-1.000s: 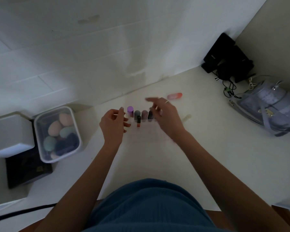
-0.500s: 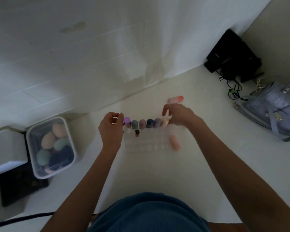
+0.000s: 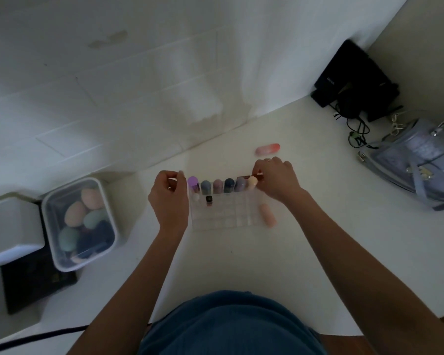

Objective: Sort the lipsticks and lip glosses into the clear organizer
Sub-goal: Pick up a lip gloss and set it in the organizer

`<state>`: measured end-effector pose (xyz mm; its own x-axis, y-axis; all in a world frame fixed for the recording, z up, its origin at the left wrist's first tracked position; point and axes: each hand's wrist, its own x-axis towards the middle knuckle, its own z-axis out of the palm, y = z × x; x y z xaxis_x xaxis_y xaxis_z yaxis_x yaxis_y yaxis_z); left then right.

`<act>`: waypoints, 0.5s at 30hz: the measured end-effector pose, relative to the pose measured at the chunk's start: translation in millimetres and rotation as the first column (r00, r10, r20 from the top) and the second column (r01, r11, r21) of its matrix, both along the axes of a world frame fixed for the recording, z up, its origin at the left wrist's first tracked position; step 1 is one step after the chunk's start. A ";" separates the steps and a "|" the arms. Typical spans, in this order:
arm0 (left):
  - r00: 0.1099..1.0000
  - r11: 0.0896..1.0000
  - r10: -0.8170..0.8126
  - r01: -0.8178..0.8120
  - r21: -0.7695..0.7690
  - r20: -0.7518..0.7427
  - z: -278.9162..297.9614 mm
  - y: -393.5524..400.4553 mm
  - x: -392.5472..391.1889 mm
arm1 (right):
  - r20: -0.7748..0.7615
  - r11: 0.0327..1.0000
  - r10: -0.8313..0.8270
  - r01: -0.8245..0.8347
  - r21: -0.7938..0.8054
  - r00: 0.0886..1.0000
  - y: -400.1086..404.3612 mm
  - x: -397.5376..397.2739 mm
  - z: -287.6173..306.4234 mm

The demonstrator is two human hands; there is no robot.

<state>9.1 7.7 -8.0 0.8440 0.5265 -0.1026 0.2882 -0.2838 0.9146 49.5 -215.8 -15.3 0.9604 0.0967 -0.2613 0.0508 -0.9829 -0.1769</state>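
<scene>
The clear organizer (image 3: 223,219) stands on the white table in front of me. Its back row holds several upright tubes, from a purple one (image 3: 192,182) to a peach one (image 3: 252,181). A small black-capped lipstick (image 3: 209,200) stands in the second row. My left hand (image 3: 169,198) is curled against the organizer's back left corner and seems to grip its edge. At the back right corner, my right hand (image 3: 277,179) pinches a dark red lipstick (image 3: 257,177). A peach tube (image 3: 268,215) lies just right of the organizer, and a pink-red tube (image 3: 268,149) lies behind my right hand.
A lidded clear box of makeup sponges (image 3: 78,221) sits at the left on a black book (image 3: 36,283), beside a white box (image 3: 10,226). At the far right are a black speaker (image 3: 344,73), tangled cables (image 3: 356,129) and a lilac bag (image 3: 420,162). The wall runs close behind.
My right hand has moved from above the organizer's middle to its back right corner. The peach tube now shows beside the organizer. My left hand has stayed at the left corner.
</scene>
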 end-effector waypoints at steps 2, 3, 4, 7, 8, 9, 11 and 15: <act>0.999 1.000 0.011 -0.012 0.013 0.031 5.5 -0.4 -3.7 | 0.103 0.997 -0.042 0.035 0.069 0.994 -6.2 -7.6 6.7; 0.999 1.000 0.019 -0.020 0.014 0.046 7.9 -0.8 -5.3 | 0.149 0.992 -0.068 0.051 0.113 0.987 -8.8 -13.1 10.4; 0.998 1.000 0.025 -0.026 0.011 0.060 9.8 -1.6 -7.1 | 0.186 0.982 -0.100 0.068 0.174 0.977 -10.9 -19.9 14.0; 0.994 1.000 0.009 -0.011 0.011 0.107 12.8 -5.2 -14.1 | 0.210 0.883 -0.214 0.097 0.460 0.954 -11.5 -44.9 25.7; 0.992 1.000 -0.004 0.002 0.019 0.123 13.2 -6.4 -17.3 | 0.213 0.839 -0.248 0.100 0.535 0.945 -10.4 -54.2 29.0; 0.990 1.000 -0.019 0.016 0.025 0.139 13.3 -7.2 -20.6 | 0.223 0.804 -0.287 0.107 0.586 0.932 -8.9 -63.6 31.5; 0.985 0.999 -0.049 0.047 0.018 0.164 13.3 -8.5 -27.2 | 0.229 0.743 -0.368 0.137 0.655 0.901 -4.8 -81.3 35.3; 0.979 0.995 -0.101 0.098 0.024 0.179 12.5 -8.5 -38.5 | 0.205 0.641 -0.414 0.124 0.758 0.887 10.2 -104.6 40.0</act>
